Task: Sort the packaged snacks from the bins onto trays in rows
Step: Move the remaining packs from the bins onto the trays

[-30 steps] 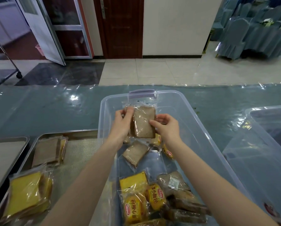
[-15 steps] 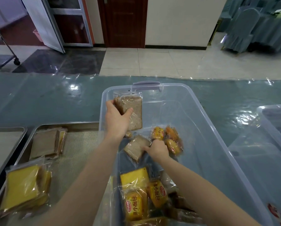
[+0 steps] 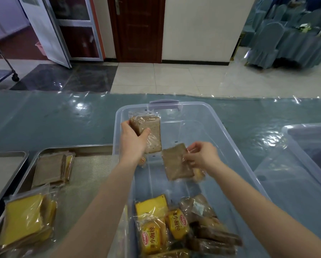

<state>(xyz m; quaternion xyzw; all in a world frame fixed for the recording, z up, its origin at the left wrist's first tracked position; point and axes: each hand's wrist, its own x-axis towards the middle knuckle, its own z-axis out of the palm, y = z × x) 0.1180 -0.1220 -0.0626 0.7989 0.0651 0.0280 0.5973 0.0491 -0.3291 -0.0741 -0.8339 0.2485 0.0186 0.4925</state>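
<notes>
Where the bench runs out at far left, a steel tray is seen w/ only part of it in view. Just beside it a 2nd tray w/ a cloth liner is laid. Brown bread packs are stacked at its far end & yellow cake packs at its near end, apart from each other. Next to the right, a clear bin is set just beside that tray. Over the bin's far-left corner, a brown pack is held upright by the left grip, w/ thumb on the front & fingers curled round the back. Further right, above the bin's middle, a 2nd brown pack is pinched at its right edge by the right grip & hangs tilted. At the bin's near end, mixed snacks are heaped: yellow buns, yellow cake, brown packs. At far right, another clear bin is partly seen; its contents can't be told.
</notes>
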